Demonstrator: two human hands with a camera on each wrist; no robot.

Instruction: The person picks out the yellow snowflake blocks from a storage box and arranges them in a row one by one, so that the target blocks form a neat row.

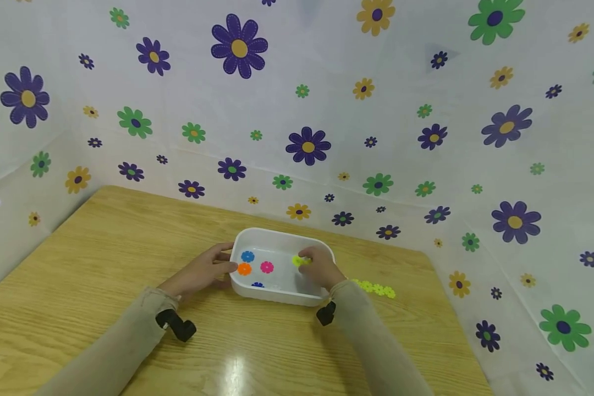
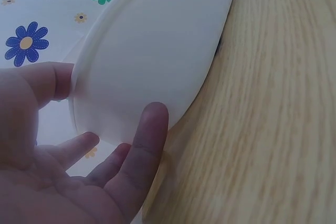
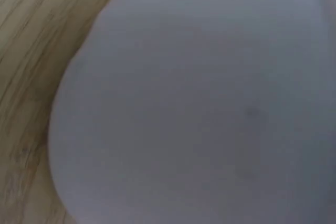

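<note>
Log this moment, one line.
left hand: holding white tray; right hand: pinching yellow flower-shaped disc inside tray; yellow disc row: on table

I can reach down into the white tray (image 1: 277,296) between the left hand (image 1: 200,272) at one end and the right hand (image 1: 322,268) inside; its raised walls block low approaches, and the flowered sheet (image 1: 257,99) bounds the table's (image 1: 257,341) far side.
</note>
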